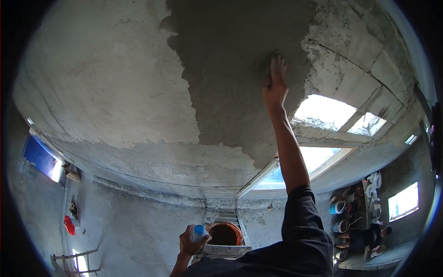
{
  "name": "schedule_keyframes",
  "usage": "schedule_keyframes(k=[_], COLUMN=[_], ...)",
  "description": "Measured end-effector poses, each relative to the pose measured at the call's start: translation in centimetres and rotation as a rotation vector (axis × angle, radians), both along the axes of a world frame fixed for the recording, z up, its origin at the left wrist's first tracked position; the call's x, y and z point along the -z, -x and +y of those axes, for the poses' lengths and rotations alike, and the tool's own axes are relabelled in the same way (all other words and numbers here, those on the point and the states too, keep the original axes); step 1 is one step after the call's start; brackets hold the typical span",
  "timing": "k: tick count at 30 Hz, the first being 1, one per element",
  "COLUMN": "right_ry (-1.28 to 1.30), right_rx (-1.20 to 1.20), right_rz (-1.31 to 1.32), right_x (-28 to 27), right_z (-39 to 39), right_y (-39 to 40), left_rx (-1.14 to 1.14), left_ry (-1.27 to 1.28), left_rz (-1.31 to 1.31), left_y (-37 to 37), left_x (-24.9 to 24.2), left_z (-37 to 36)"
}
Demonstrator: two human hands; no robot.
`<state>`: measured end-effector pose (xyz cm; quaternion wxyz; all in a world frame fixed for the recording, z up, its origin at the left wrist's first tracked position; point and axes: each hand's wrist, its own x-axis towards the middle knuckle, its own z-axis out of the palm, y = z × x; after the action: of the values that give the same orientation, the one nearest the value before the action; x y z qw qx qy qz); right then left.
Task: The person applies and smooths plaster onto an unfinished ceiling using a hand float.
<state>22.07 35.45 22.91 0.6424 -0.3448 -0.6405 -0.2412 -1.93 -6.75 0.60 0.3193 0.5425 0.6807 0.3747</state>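
Observation:
My right arm reaches up to the wall, where my right hand (277,73) is against a dark, damp patch of plaster (230,69). Its fingers are close together and point upward; a dark shape shows beside them, and I cannot tell what the hand grips there. Low in the view, my left hand (188,243) is wrapped round a clear plastic bottle (198,235) with a blue cap. Just right of the bottle is an orange-rimmed bucket (239,233) with a dark inside.
Paler, dry plaster (110,74) borders the damp patch on the left. Window openings (325,111) break the wall on the right. A ladder-like frame (224,216) stands by the bucket. At the lower right, a person (364,237) is near several buckets (340,226).

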Motion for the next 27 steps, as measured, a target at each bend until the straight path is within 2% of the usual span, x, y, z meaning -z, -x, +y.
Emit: schedule_keyframes(k=[2, 3, 5, 9, 11, 12, 14, 15, 17, 19, 20, 22, 23, 25, 27], right_ry=[0.169, 0.166, 0.36, 0.401, 0.143, 0.144, 0.137, 0.138, 0.103, 0.37, 0.369, 0.351, 0.344, 0.161, -0.016], right_rx=[0.054, 0.053, -0.113, -0.265, -0.069, -0.072, 0.08, 0.081, 0.047, -0.121, -0.12, -0.275, -0.276, -0.155, -0.017], right_rz=[-0.183, -0.182, -0.433, -0.361, -0.138, -0.136, -0.018, -0.019, -0.253, -0.413, -0.413, -0.312, -0.315, 0.003, 0.103], right_x=[3.0, 4.7, 7.8, 7.0, 3.6, 2.6, 1.3, 2.3, 6.1, 9.2, 9.5, 9.2, 8.0, 5.2, 1.9], right_z=[1.6, 1.5, -0.6, -1.8, -1.5, -0.9, 0.3, 0.6, 1.3, -0.2, -1.2, -2.2, -2.2, -2.2, -1.4], right_y=[0.8, 1.4, 2.3, 0.9, -0.3, -0.4, -0.6, -0.1, 1.9, 3.2, 3.1, 2.8, 2.6, 1.4, 0.3], left_rx=[-0.002, -0.003, -0.009, -0.005, -0.018, -0.021, -0.01, -0.01, -0.023, -0.02, -0.017, -0.015, -0.021, -0.028, -0.028], left_ry=[-0.005, -0.007, 0.049, -0.012, 0.009, 0.011, 0.019, 0.02, 0.004, 0.012, 0.021, 0.001, -0.015, -0.006, 0.002], left_rz=[0.021, 0.022, -0.003, -0.026, -0.034, -0.033, -0.005, -0.006, -0.032, -0.022, -0.011, 0.001, 0.008, 0.001, -0.004], left_y=[0.0, 0.0, -0.2, -0.4, -0.5, -0.4, -0.3, -0.3, -0.3, -0.2, -0.2, 0.0, 0.0, 0.0, 0.1], left_x=[-0.2, -0.4, -0.8, -0.7, -1.3, -1.1, -0.6, -0.5, -0.5, -0.2, 0.0, -0.3, -0.4, -0.2, -0.2], left_z=[0.1, 0.2, 0.0, 0.1, 0.0, -0.1, -0.1, -0.1, -0.1, 0.0, -0.1, -0.1, 0.0, -0.1, -0.1])
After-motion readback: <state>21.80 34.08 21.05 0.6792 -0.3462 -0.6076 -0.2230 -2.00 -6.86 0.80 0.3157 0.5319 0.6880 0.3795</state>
